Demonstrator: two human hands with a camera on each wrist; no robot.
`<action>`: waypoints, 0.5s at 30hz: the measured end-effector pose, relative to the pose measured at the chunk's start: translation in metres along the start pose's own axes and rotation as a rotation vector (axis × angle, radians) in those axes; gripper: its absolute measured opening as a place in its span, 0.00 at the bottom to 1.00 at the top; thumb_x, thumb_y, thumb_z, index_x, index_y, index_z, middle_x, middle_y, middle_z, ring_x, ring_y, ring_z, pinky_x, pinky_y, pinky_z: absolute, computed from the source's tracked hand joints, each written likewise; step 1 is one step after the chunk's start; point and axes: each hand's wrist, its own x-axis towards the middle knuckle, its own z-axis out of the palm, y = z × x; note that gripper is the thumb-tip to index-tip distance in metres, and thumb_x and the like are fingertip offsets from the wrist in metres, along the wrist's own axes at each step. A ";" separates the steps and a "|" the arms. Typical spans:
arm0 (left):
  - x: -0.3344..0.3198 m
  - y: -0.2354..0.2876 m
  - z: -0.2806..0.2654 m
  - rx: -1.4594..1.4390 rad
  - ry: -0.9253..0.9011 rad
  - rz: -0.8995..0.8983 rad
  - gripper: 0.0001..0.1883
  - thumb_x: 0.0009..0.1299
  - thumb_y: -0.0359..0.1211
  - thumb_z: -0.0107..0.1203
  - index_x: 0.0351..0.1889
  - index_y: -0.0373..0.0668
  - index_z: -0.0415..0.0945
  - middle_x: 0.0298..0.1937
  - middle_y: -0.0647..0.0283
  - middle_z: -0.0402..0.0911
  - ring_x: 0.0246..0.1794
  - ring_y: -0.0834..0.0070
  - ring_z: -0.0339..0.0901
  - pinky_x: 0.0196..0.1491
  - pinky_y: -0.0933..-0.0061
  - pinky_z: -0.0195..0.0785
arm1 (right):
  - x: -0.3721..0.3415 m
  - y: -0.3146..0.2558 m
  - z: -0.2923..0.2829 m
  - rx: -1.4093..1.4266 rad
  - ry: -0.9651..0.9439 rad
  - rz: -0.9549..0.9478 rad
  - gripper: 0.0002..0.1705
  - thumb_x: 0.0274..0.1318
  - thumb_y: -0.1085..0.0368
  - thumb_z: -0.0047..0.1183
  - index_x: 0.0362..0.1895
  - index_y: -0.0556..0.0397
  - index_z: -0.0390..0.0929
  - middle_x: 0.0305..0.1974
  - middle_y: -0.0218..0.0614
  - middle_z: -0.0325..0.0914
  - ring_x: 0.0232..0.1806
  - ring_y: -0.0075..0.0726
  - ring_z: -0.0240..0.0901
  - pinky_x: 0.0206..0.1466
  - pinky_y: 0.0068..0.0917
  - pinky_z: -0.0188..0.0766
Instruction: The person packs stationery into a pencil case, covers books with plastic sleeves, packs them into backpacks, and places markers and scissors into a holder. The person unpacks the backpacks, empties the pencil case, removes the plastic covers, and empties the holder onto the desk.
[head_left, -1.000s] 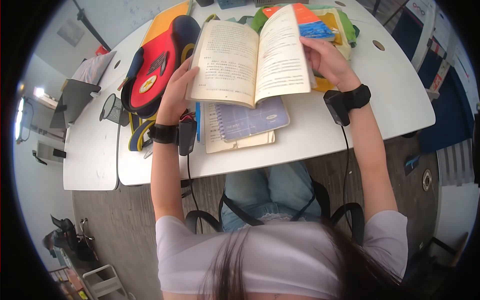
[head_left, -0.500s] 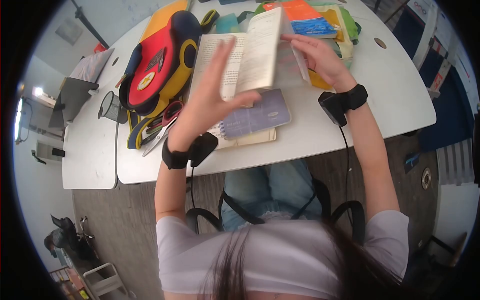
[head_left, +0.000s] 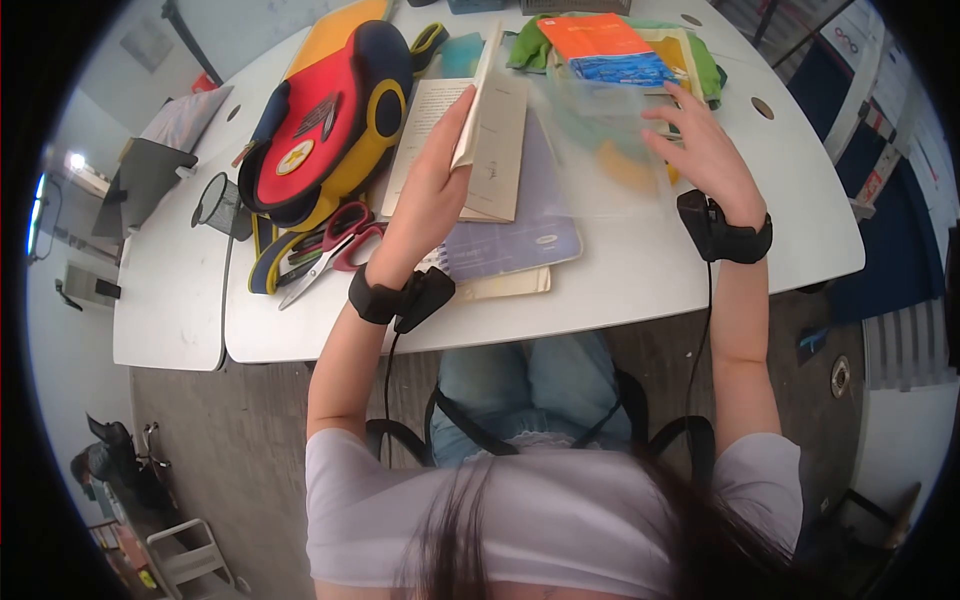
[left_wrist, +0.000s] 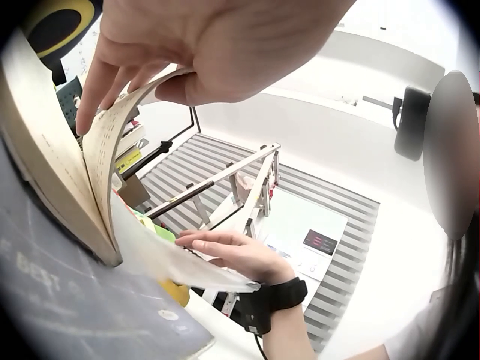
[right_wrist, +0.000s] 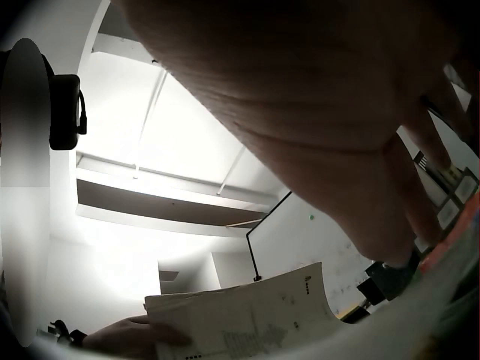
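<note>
My left hand (head_left: 430, 200) pinches a lifted block of pages of an open paperback book (head_left: 498, 165), thumb on one side and fingers on the other. The pages stand almost upright and bend in the left wrist view. A clear plastic book cover (head_left: 615, 200) spreads to the right of the book. By its right edge is my right hand (head_left: 705, 150), with fingers loosely extended and nothing gripped between them. Beneath the book lie a purple spiral notebook (head_left: 535, 245) and a cream-paged book (head_left: 510, 286).
To the left lies a red, blue and yellow bag (head_left: 310, 150), with scissors (head_left: 330, 250) and pens beside its strap. A mesh pen cup (head_left: 220, 205) lies tipped over beyond it. An orange and blue book (head_left: 610, 50) rests on green and yellow fabric at the back right.
My left hand let go of the book's left side, moved across and took hold of its pages, lifting them upright. My right hand released the book and shifted right, leaving the clear cover spread out.
</note>
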 end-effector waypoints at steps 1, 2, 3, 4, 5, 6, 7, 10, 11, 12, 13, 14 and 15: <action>0.001 0.000 0.001 0.016 -0.025 0.011 0.33 0.58 0.17 0.35 0.65 0.40 0.52 0.65 0.51 0.57 0.67 0.60 0.53 0.66 0.69 0.44 | 0.003 0.002 0.003 -0.056 0.065 -0.141 0.18 0.51 0.59 0.48 0.44 0.56 0.75 0.56 0.46 0.64 0.58 0.47 0.60 0.58 0.35 0.59; 0.002 0.000 0.002 0.011 -0.025 0.012 0.33 0.58 0.17 0.35 0.65 0.40 0.52 0.65 0.51 0.57 0.67 0.60 0.53 0.66 0.69 0.44 | 0.006 0.002 0.005 -0.111 0.130 -0.283 0.17 0.52 0.59 0.47 0.43 0.56 0.75 0.55 0.46 0.65 0.58 0.47 0.61 0.58 0.35 0.60; 0.002 0.000 0.003 0.002 -0.026 0.004 0.33 0.57 0.16 0.35 0.65 0.41 0.53 0.65 0.51 0.57 0.67 0.60 0.53 0.66 0.69 0.44 | 0.011 0.002 0.007 -0.115 0.128 -0.283 0.17 0.52 0.59 0.47 0.43 0.56 0.75 0.55 0.46 0.65 0.58 0.47 0.61 0.58 0.35 0.60; 0.003 0.001 0.002 -0.006 -0.028 -0.004 0.33 0.56 0.16 0.34 0.64 0.42 0.55 0.65 0.50 0.57 0.67 0.59 0.52 0.66 0.69 0.44 | 0.018 -0.007 0.009 0.004 -0.072 -0.368 0.16 0.52 0.61 0.47 0.44 0.55 0.74 0.56 0.43 0.65 0.59 0.47 0.60 0.58 0.35 0.59; 0.003 0.001 0.002 -0.006 -0.026 -0.005 0.33 0.56 0.16 0.34 0.64 0.42 0.55 0.65 0.50 0.57 0.67 0.59 0.52 0.66 0.69 0.44 | 0.025 -0.015 0.012 0.124 -0.272 -0.452 0.15 0.53 0.63 0.47 0.45 0.53 0.73 0.57 0.41 0.65 0.60 0.47 0.59 0.59 0.34 0.59; 0.004 0.002 0.002 0.028 -0.043 -0.004 0.33 0.56 0.16 0.34 0.63 0.42 0.57 0.65 0.52 0.58 0.67 0.61 0.53 0.66 0.70 0.45 | 0.032 -0.017 0.021 0.124 -0.274 -0.454 0.15 0.53 0.63 0.47 0.45 0.53 0.73 0.57 0.41 0.65 0.60 0.47 0.59 0.59 0.34 0.59; 0.004 0.003 0.002 0.062 -0.061 -0.002 0.32 0.57 0.16 0.34 0.63 0.42 0.59 0.65 0.55 0.59 0.67 0.63 0.54 0.66 0.71 0.45 | 0.038 -0.015 0.035 0.074 -0.277 -0.571 0.16 0.51 0.64 0.47 0.45 0.54 0.73 0.55 0.41 0.67 0.58 0.47 0.60 0.59 0.35 0.59; 0.004 0.010 0.003 0.143 -0.154 -0.019 0.35 0.52 0.15 0.35 0.61 0.45 0.62 0.66 0.53 0.58 0.67 0.59 0.54 0.66 0.69 0.46 | 0.041 -0.025 0.062 -0.077 -0.264 -0.727 0.15 0.48 0.65 0.47 0.43 0.55 0.74 0.49 0.41 0.71 0.54 0.47 0.63 0.58 0.36 0.59; 0.003 0.010 0.007 0.142 -0.155 -0.018 0.35 0.52 0.15 0.35 0.61 0.45 0.62 0.66 0.53 0.58 0.67 0.59 0.54 0.66 0.69 0.46 | 0.041 -0.029 0.065 -0.179 -0.249 -0.769 0.15 0.47 0.65 0.48 0.41 0.56 0.75 0.46 0.42 0.73 0.51 0.46 0.64 0.58 0.36 0.59; 0.002 0.007 0.011 0.201 -0.166 -0.001 0.36 0.50 0.14 0.36 0.60 0.47 0.64 0.65 0.52 0.58 0.67 0.56 0.53 0.66 0.67 0.46 | 0.043 -0.031 0.067 -0.180 -0.250 -0.766 0.15 0.47 0.65 0.48 0.41 0.56 0.75 0.46 0.42 0.73 0.51 0.46 0.64 0.58 0.36 0.59; 0.001 0.006 0.014 0.260 -0.176 0.016 0.37 0.48 0.14 0.36 0.59 0.48 0.65 0.65 0.51 0.58 0.66 0.54 0.53 0.66 0.65 0.47 | 0.046 -0.033 0.067 -0.160 -0.209 -0.811 0.14 0.46 0.65 0.48 0.39 0.56 0.75 0.42 0.42 0.74 0.49 0.46 0.65 0.58 0.36 0.59; 0.001 0.008 0.015 0.257 -0.177 0.018 0.37 0.48 0.14 0.36 0.59 0.48 0.65 0.65 0.51 0.58 0.66 0.54 0.53 0.66 0.65 0.47 | 0.048 -0.033 0.067 -0.139 -0.166 -0.855 0.14 0.45 0.65 0.48 0.37 0.57 0.76 0.38 0.41 0.74 0.46 0.46 0.66 0.58 0.36 0.58; 0.001 0.009 0.015 0.358 -0.197 0.041 0.35 0.48 0.14 0.40 0.58 0.46 0.66 0.65 0.50 0.58 0.66 0.52 0.52 0.63 0.63 0.52 | 0.048 -0.032 0.066 -0.141 -0.166 -0.852 0.14 0.45 0.65 0.48 0.37 0.57 0.76 0.38 0.41 0.74 0.46 0.46 0.66 0.58 0.36 0.58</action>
